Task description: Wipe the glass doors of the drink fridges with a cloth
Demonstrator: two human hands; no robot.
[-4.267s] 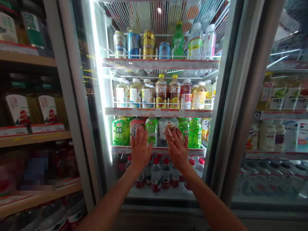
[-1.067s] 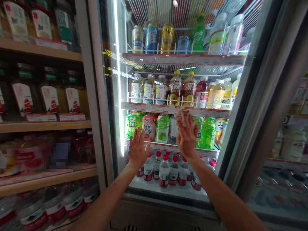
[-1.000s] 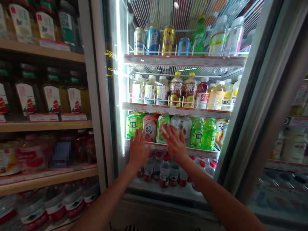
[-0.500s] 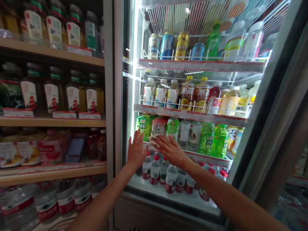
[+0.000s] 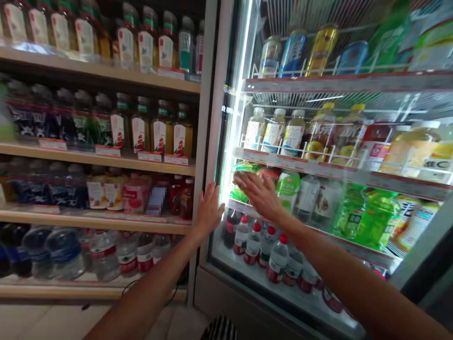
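My left hand [image 5: 209,208] is raised with its fingers stretched out, in front of the left frame of a lit drinks fridge; nothing is in it. To its right, my right hand [image 5: 260,193] reaches forward, fingers extended and slightly blurred, with no object visible in it. Behind that hand, partly hidden, are a green bottle [image 5: 239,192] and a bottle with a red label. A green-labelled bottle [image 5: 288,189] stands just right of the hand. Whether the right fingertips touch any bottle I cannot tell.
Wooden shelves [image 5: 88,158] on the left hold several rows of bottled drinks. Fridge shelves above hold cans [image 5: 293,53] and tea bottles [image 5: 273,130]. Red-capped water bottles [image 5: 278,259] fill the fridge floor. A fridge post [image 5: 206,118] divides both sides.
The view has turned left, showing more of the wooden shelves. Against the fridge, both hands have shifted left; the left one has moved from before the green bottle to the frame.
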